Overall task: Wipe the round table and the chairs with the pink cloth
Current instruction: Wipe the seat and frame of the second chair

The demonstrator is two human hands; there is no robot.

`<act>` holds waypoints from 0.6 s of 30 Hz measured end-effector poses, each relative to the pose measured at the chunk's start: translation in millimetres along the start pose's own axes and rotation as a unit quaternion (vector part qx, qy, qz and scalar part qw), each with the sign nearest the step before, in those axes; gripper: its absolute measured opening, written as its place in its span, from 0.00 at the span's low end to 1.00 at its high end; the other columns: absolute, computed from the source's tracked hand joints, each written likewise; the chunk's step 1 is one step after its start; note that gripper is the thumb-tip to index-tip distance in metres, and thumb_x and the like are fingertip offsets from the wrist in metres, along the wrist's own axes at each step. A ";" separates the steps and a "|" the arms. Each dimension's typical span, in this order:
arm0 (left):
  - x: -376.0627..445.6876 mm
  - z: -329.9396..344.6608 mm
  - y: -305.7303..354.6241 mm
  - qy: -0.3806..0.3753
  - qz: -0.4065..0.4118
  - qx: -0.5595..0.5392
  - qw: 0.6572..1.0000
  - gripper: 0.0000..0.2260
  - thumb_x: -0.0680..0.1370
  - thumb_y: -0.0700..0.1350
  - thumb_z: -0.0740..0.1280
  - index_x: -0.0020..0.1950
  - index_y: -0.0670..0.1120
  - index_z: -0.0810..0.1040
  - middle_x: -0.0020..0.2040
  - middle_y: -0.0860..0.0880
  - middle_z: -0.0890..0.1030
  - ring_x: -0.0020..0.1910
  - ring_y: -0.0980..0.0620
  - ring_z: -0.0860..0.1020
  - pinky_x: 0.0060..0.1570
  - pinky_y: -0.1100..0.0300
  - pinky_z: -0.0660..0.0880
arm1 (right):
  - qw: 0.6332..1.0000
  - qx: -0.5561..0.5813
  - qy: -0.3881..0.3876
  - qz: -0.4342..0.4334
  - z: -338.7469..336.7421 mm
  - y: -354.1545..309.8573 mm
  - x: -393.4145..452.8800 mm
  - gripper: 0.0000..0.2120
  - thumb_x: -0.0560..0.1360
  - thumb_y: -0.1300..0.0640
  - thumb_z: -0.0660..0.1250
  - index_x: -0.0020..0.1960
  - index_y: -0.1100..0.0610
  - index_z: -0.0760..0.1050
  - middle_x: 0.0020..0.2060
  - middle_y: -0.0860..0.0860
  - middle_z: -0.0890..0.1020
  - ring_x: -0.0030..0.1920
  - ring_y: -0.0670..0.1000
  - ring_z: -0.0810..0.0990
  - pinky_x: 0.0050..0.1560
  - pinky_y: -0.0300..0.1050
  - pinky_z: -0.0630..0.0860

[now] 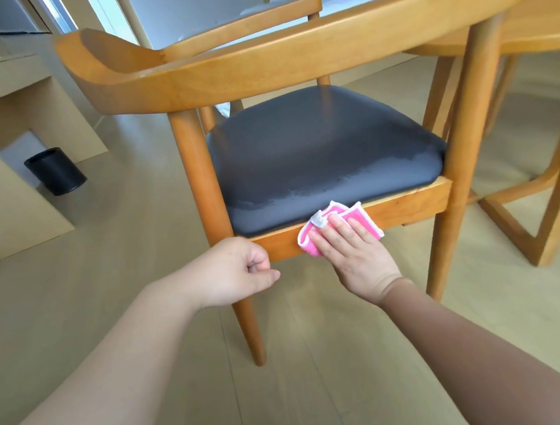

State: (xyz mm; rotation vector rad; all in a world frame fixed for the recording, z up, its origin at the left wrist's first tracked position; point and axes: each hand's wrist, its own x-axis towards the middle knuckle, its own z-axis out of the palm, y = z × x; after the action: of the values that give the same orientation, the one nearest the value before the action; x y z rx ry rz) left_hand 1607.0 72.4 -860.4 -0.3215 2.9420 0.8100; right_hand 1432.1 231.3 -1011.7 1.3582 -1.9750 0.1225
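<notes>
Wiping the seat frame of chair 1. The right hand [352, 250] lies flat, fingers straight and together, pressing the folded pink cloth [338, 226] against the wooden front rail [405, 204] of the chair [260, 63], just below the dark seat cushion [317, 149]. The left hand [239, 269] hovers beside the rail's left end with its fingers curled in, gripping nothing visible (whether a knuckle touches the wood cannot be told). A damp sheen across the cushion suggests the seat is already wiped. To do this stroke well, keep the palm flat so the cloth stays spread, run along the rail's whole length, then treat the 2 near legs and the curved backrest. The round table [542, 27] stands at right, a 2nd chair [250, 23] behind; a black bin [55, 171] sits well apart at left.
</notes>
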 end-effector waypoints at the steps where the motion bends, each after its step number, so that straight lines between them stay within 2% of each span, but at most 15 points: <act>1: 3.8 2.6 3.8 -0.001 0.005 0.001 1.000 0.19 0.75 0.49 0.70 0.26 0.50 0.71 0.22 0.57 0.69 0.24 0.58 0.67 0.30 0.63 0.67 | 1.000 -0.005 -0.012 0.013 -1.7 11.1 -7.1 0.31 0.72 0.59 0.53 0.75 0.58 0.57 0.70 0.56 0.71 0.72 0.59 0.60 0.74 0.54 0.49; 4: 13.4 10.1 15.1 -0.006 0.024 0.006 1.000 0.19 0.75 0.49 0.70 0.25 0.52 0.71 0.22 0.57 0.69 0.24 0.59 0.66 0.29 0.64 0.66 | 0.998 -0.009 -0.030 0.060 -9.2 43.9 -26.1 0.28 0.74 0.57 0.54 0.74 0.58 0.59 0.69 0.58 0.72 0.72 0.59 0.60 0.74 0.56 0.52; 7: 21.7 16.9 25.9 -0.008 0.037 0.014 0.999 0.20 0.75 0.50 0.70 0.24 0.52 0.70 0.22 0.57 0.67 0.24 0.58 0.65 0.29 0.64 0.65 | 0.994 0.009 -0.022 0.108 -16.4 72.7 -42.5 0.25 0.75 0.56 0.56 0.72 0.59 0.61 0.69 0.59 0.72 0.72 0.60 0.60 0.75 0.54 0.48; 10: 27.0 18.8 29.6 -0.006 0.032 0.020 0.999 0.20 0.75 0.49 0.70 0.25 0.50 0.68 0.22 0.56 0.65 0.25 0.56 0.64 0.29 0.63 0.64 | 0.978 0.024 -0.008 0.209 -22.0 92.7 -58.3 0.25 0.76 0.55 0.55 0.72 0.62 0.63 0.70 0.62 0.69 0.73 0.63 0.61 0.73 0.58 0.54; 12: 28.5 18.4 28.3 -0.012 0.025 0.022 0.999 0.21 0.75 0.49 0.70 0.25 0.49 0.66 0.23 0.55 0.64 0.25 0.56 0.63 0.29 0.62 0.64 | 0.958 0.045 0.000 0.284 -24.8 95.9 -64.2 0.26 0.78 0.55 0.53 0.73 0.66 0.63 0.72 0.64 0.66 0.74 0.62 0.58 0.72 0.61 0.57; 18: 29.9 19.5 23.1 -0.033 0.018 0.027 0.999 0.22 0.75 0.48 0.70 0.26 0.46 0.63 0.24 0.52 0.64 0.26 0.54 0.62 0.30 0.60 0.63 | 0.917 0.128 0.059 0.374 -17.7 70.2 -50.9 0.27 0.81 0.55 0.50 0.75 0.68 0.56 0.75 0.65 0.56 0.76 0.64 0.49 0.76 0.56 0.48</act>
State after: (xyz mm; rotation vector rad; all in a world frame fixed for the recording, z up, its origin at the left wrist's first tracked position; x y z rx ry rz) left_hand 1573.1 96.3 -869.3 -0.2336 2.9105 0.7291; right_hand 1391.1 309.6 -1007.9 0.6401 -2.3261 0.8214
